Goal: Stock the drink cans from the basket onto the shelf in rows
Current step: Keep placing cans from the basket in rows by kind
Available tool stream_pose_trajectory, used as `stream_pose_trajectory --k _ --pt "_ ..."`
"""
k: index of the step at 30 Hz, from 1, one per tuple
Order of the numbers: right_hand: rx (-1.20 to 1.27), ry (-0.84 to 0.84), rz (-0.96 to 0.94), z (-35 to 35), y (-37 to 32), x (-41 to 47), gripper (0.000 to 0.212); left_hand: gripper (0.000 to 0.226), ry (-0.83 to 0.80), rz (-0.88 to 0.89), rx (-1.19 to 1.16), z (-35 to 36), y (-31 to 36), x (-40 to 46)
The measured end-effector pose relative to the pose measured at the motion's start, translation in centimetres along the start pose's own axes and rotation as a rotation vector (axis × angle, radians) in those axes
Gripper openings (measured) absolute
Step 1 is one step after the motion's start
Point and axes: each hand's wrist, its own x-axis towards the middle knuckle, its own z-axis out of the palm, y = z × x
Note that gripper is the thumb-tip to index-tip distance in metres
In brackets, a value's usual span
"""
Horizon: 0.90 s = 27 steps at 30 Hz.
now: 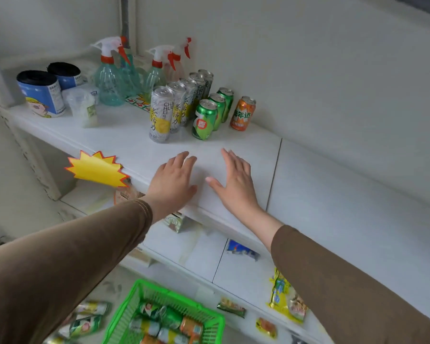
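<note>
Head view: white shelf (320, 184), basket (124, 316) below.
Left hand (171, 180): flat, fingers straight, empty.
Right hand (236, 180): flat, empty.
Cans: rows on shelf (205, 119); more in basket (164, 319).

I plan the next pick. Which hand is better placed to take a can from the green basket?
Probably left: the open left hand lies nearer above the green plastic basket; the right hand, also empty, lies further right.
</note>
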Motion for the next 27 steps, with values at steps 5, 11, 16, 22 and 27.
stream_pose_trajectory --k 5,11,16,22,27 --pt "-0.086 0.067 -0.073 2.2 -2.1 -8.1 0.075 0.07 0.077 0.095 -0.003 0.3 -1.9 -7.8" --pt "-0.182 0.092 -0.214 7.6 -2.7 -17.6 0.073 0.077 0.087 0.168 -0.007 4.0 -4.2 -17.1" --pt "-0.168 -0.035 -0.221 15.6 0.4 -24.4 0.069 0.08 -0.027 0.112 -0.04 11.1 -6.7 -24.8" --pt "-0.054 -0.239 -0.065 26.6 6.6 -31.3 0.065 0.082 -0.227 -0.012 -0.043 22.8 -9.5 -32.3" --pt "-0.018 -0.389 0.086 36.1 12.9 -36.3 0.068 0.084 -0.389 -0.138 -0.045 33.3 -11.3 -37.0"
